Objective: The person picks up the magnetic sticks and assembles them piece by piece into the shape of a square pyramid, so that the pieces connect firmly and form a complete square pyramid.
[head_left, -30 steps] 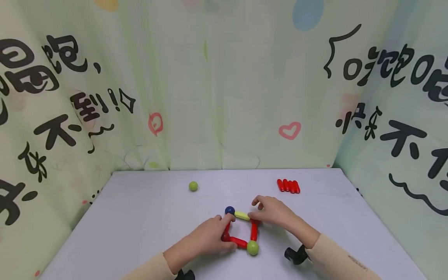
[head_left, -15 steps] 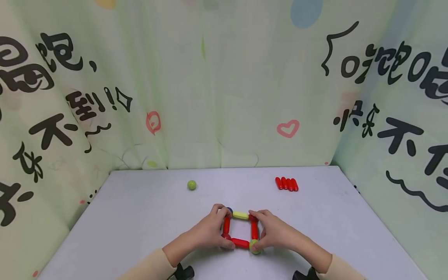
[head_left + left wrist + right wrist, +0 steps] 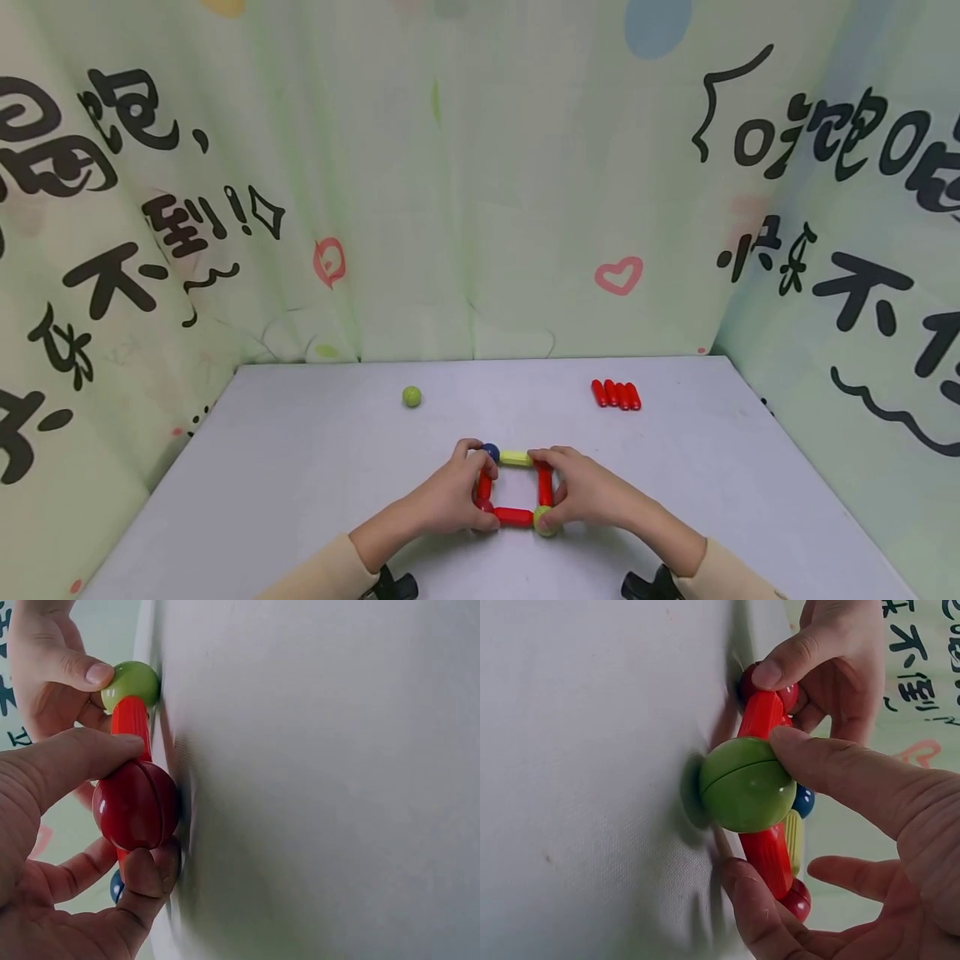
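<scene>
A: Where's the frame [image 3: 514,517], and how does it lie?

B: Between the two hands, on or just above the table [image 3: 300,483]; I can't tell which. It's a square held level, with no obvious long axis. Its near and far sides run left to right, the other two near to far.

A: And the hands?

B: Both grip it. The left hand [image 3: 454,493] pinches the near left corner, a red ball [image 3: 135,804], between thumb and fingers. The right hand [image 3: 588,492] has its thumb on the near right corner, a green ball [image 3: 744,784], with fingers reaching along the right side.

A: What does it look like?

B: Glossy balls joined by ribbed sticks. There are three red rods [image 3: 545,486]; at the far side a yellow rod [image 3: 514,458] links a blue ball [image 3: 491,452], on the left, to a second red ball [image 3: 798,900], on the right.

A: And around it?

B: The table is pale. A loose ball [image 3: 412,397], green too, sits far left; four loose rods [image 3: 617,395], red, lie side by side far right, pointing roughly near to far. Beyond hangs a pale green curtain [image 3: 465,167] with black lettering [image 3: 97,267] and a pink heart [image 3: 621,291].
</scene>
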The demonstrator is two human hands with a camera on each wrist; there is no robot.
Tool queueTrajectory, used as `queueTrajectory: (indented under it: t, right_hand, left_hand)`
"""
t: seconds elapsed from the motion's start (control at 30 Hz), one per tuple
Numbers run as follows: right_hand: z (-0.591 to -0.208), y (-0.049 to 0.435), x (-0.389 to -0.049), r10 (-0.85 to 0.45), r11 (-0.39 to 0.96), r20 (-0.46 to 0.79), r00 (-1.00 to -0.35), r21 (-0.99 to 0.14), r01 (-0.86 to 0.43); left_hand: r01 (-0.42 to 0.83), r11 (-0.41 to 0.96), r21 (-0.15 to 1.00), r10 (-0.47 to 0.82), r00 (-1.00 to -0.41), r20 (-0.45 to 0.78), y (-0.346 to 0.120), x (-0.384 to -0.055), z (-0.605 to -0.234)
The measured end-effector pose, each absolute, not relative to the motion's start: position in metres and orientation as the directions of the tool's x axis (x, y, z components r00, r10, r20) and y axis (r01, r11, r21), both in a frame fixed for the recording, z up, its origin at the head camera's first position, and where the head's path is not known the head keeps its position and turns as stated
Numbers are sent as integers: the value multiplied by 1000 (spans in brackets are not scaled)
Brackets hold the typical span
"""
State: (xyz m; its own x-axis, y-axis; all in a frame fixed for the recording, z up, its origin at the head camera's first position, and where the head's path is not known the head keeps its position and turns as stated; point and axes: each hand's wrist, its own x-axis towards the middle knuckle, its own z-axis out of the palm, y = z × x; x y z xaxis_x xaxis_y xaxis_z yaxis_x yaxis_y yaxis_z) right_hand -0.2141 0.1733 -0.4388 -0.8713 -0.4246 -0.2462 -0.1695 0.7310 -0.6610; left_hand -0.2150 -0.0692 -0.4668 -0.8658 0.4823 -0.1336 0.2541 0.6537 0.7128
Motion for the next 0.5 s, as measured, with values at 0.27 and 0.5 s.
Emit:
queueTrajectory:
  t: [0.27, 0.5]
  right_hand:
    - [-439, 178, -217, -440, 711, -235, -867, -681, -176]
    - [-440, 184, -226, -379, 744, -164, -911, -639, -194]
  left_hand:
    - [245, 652, 717, 473, -871, -134, -68, -216, -468]
    - [237, 655, 718, 480, -864, -153, -71, -216, -469]
